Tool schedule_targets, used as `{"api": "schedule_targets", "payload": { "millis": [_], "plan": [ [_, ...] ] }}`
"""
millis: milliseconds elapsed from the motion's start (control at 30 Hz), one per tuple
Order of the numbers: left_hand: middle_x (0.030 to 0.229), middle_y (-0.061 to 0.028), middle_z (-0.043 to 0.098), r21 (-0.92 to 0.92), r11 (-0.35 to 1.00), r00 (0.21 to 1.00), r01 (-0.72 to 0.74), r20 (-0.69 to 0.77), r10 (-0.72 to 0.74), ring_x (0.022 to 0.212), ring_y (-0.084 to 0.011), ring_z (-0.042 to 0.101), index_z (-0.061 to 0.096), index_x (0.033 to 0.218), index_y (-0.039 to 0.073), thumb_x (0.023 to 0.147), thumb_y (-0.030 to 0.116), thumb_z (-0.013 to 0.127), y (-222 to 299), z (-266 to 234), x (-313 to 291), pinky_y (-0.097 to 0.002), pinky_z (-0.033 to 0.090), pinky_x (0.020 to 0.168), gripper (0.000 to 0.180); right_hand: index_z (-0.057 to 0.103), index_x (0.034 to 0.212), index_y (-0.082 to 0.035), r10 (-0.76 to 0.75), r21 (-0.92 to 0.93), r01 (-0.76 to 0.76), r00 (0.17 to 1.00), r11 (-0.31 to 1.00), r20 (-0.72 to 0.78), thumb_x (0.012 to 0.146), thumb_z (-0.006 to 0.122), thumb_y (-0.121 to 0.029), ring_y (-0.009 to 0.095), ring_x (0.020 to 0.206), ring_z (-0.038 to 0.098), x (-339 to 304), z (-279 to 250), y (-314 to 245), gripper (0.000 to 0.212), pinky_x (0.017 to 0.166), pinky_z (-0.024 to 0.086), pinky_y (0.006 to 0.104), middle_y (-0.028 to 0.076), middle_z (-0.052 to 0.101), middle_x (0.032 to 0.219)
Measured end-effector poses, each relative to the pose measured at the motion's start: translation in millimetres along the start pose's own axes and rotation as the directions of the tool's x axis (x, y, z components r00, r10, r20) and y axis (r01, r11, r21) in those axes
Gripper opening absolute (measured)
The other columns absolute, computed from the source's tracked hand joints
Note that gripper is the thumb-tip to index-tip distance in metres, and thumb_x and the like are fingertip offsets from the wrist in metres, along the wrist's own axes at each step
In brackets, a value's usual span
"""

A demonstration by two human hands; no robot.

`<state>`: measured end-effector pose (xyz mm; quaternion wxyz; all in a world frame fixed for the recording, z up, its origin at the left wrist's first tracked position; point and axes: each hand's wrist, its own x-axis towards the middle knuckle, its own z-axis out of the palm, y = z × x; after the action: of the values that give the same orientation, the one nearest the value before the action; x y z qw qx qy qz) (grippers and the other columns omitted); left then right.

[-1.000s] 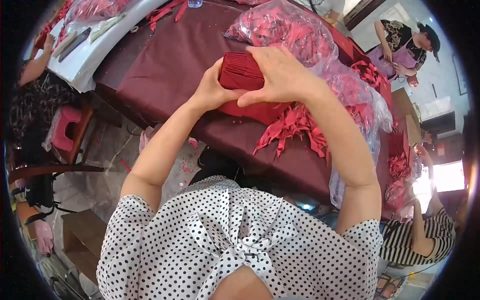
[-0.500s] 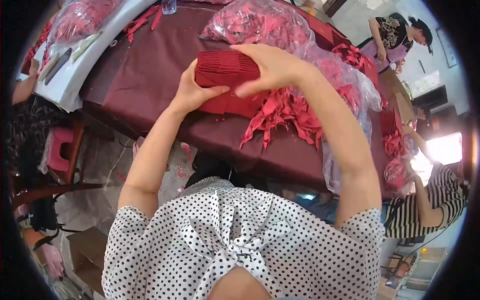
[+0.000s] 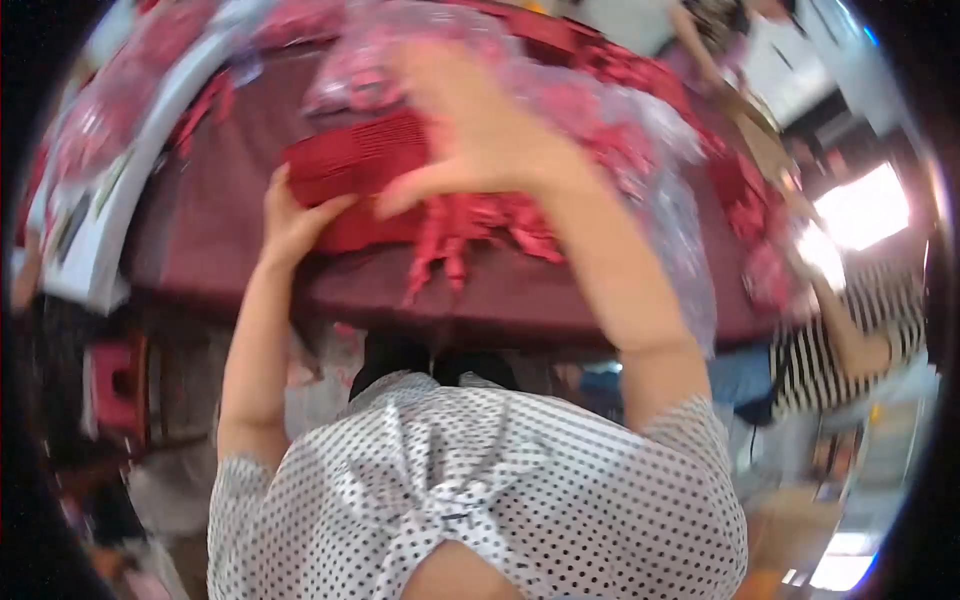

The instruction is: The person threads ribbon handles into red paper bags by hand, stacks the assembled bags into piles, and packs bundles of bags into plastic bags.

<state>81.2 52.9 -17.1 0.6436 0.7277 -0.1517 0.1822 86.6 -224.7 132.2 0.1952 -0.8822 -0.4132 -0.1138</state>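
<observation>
A thick stack of red folded paper pieces, their edges packed close together, stands on the table before me. My left hand grips its left end, with the thumb along the near face. Over the right end my right hand is spread wide, thumb apart from the fingers and blurred by motion. Beneath the stack lie more flat red pieces. Several loose red ribbon strips hang near the table's front edge, partly behind my right wrist.
A dark red cloth covers the table. Clear plastic bags of red ribbons lie at the back and right. A white board or tray stands at the left edge. A person in a striped top works at the right.
My right hand has loosened from the stack's right end and spread its fingers. My left hand keeps its hold. The view has shifted, so the table appears turned and farther left.
</observation>
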Motion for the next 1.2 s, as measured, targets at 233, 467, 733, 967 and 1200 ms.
{"api": "schedule_targets", "payload": {
  "millis": [233, 467, 733, 967, 1200],
  "plan": [
    [0.101, -0.0090, 0.066, -0.017, 0.999, 0.993, 0.035, -0.117, -0.037, 0.092, -0.0183, 0.063, 0.063, 0.106, -0.002, 0.067, 0.000, 0.076, -7, -9, -6, -0.0319, 0.049, 0.085, 0.041, 0.065, 0.094, -0.003, -0.115, -0.224, 0.175, 0.959, 0.959, 0.258, 0.043, 0.082, -0.054, 0.034, 0.087, 0.064, 78, 75, -7, 0.074, 0.074, 0.051, 0.0425, 0.016, 0.066, 0.092],
    [0.129, -0.0127, 0.051, 0.146, 0.977, 0.987, -0.158, 0.021, 0.156, 0.113, -0.0230, 0.052, 0.043, 0.133, 0.000, 0.072, 0.000, 0.076, 68, -21, 6, -0.0343, 0.043, 0.097, 0.069, 0.064, 0.092, -0.006, -0.068, -0.179, 0.018, 0.958, 0.984, -0.277, 0.052, 0.082, -0.046, 0.030, 0.092, 0.061, 6, 27, -44, 0.059, 0.077, 0.050, 0.0421, 0.013, 0.064, 0.092],
    [0.132, -0.0128, 0.047, -0.080, 0.979, 0.981, -0.187, 0.028, 0.190, 0.118, -0.0242, 0.048, 0.033, 0.138, 0.000, 0.069, 0.015, 0.066, 97, 28, -21, -0.0375, 0.040, 0.100, 0.078, 0.061, 0.102, 0.002, 0.337, 0.408, -0.080, 0.718, 0.909, -0.610, 0.053, 0.088, -0.029, 0.025, 0.086, 0.064, -83, -1, -65, 0.064, 0.079, 0.049, 0.0333, 0.014, 0.065, 0.092],
    [0.109, -0.0103, 0.060, -0.455, 0.813, 0.930, 0.363, 0.121, -0.347, 0.100, -0.0237, 0.059, 0.051, 0.120, 0.001, 0.071, 0.007, 0.070, 55, 95, -54, -0.0379, 0.048, 0.089, 0.053, 0.059, 0.104, 0.002, 0.670, 0.718, -0.264, 0.648, 0.644, -0.363, 0.062, 0.085, -0.021, 0.017, 0.090, 0.062, -117, 67, -36, 0.055, 0.081, 0.049, 0.0320, 0.011, 0.066, 0.097],
    [0.102, -0.0081, 0.065, -0.002, 0.896, 0.878, 0.444, 0.201, -0.435, 0.091, -0.0184, 0.062, 0.060, 0.106, -0.001, 0.072, -0.002, 0.073, 86, 96, -12, -0.0344, 0.051, 0.082, 0.036, 0.054, 0.114, 0.001, 0.777, 0.999, -0.041, 0.629, -0.003, 0.028, 0.072, 0.077, -0.004, 0.017, 0.097, 0.061, -97, 80, -16, 0.049, 0.088, 0.049, 0.0325, 0.009, 0.064, 0.107]
  ]
}}
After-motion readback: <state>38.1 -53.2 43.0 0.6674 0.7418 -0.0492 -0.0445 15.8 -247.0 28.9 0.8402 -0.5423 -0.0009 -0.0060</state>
